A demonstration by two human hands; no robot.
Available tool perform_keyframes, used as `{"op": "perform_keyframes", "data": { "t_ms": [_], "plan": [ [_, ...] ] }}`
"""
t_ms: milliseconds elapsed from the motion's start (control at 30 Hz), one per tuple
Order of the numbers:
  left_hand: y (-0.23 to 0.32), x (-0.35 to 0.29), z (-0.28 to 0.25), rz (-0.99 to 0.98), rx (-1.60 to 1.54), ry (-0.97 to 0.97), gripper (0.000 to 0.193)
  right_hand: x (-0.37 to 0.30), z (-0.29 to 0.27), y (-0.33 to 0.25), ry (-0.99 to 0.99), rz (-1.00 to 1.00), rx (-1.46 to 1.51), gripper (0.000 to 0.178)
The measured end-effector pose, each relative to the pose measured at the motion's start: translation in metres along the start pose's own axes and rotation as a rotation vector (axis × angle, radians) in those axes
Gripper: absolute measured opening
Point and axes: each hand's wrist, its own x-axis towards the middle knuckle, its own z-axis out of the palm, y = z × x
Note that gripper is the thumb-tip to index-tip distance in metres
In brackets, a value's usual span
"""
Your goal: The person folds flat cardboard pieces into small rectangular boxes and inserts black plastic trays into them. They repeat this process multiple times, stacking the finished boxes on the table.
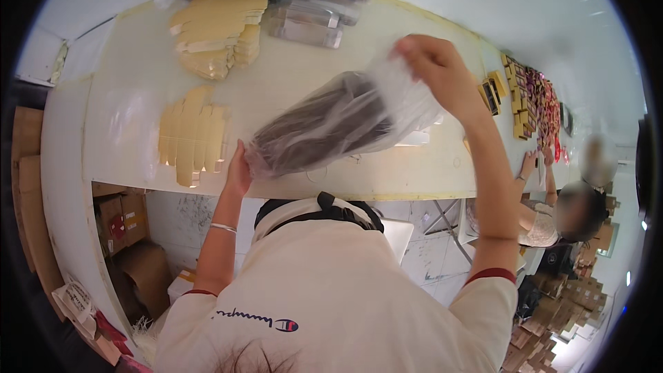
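A clear plastic bag (407, 107) with dark, flat-looking contents (331, 121) is tilted over the table in front of me. My left hand (239, 171) grips its lower left end. The bag's thin, loose upper right end is pinched in the fingers of my right hand (435, 72), which is raised and slightly blurred. What exactly the dark contents are, I cannot make out through the film. To the left, next to my left hand, lies a fanned stack of flat tan cardboard pieces (193, 135).
Another tan cardboard pile (217, 31) lies farther back, beside clear-wrapped dark packages (318, 0). Small yellow boxes (518, 97) line the table's right side. A co-worker (545, 214) sits at the right. Brown cartons (121, 221) stand under the table at left.
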Motion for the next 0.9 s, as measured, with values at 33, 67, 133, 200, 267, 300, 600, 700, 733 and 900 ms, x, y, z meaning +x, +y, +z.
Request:
{"op": "perform_keyframes", "data": {
  "t_ms": [33,67,133,200,267,300,600,700,733,900],
  "plan": [
    [0.001,-0.002,0.011,0.015,0.089,0.072,0.065,0.009,0.001,-0.001,-0.038,-0.025,-0.010,0.028],
    [0.002,0.000,0.020,0.028,0.180,0.142,0.067,0.020,0.001,-0.003,-0.074,-0.049,-0.021,0.028],
    [0.001,0.003,0.039,0.047,0.301,0.222,0.072,0.051,-0.015,-0.003,-0.137,-0.129,-0.170,0.028],
    [0.004,0.005,0.051,0.068,0.367,0.255,0.077,0.059,0.001,-0.028,-0.471,-0.047,-0.432,0.028],
    [-0.006,0.029,0.023,0.091,0.197,0.148,0.077,0.078,-0.002,-0.043,-0.401,-0.081,-0.297,0.026],
    [-0.010,0.042,0.014,0.096,0.110,0.084,0.077,0.088,-0.013,-0.053,-0.281,-0.089,-0.159,0.027],
    [-0.001,0.043,0.047,0.013,-0.077,0.179,0.075,0.143,-0.055,-0.089,-0.095,-0.101,-0.295,0.025],
    [0.006,0.047,0.058,-0.004,-0.055,0.184,0.073,0.169,-0.057,-0.091,0.153,-0.148,-0.272,0.027],
    [0.005,0.051,0.067,-0.008,-0.008,0.183,0.071,0.175,-0.069,-0.097,0.265,-0.161,-0.217,0.028],
    [0.009,0.051,0.086,0.026,0.012,0.182,0.065,0.159,-0.101,-0.149,0.350,-0.409,-0.347,0.030]
  ]
}}
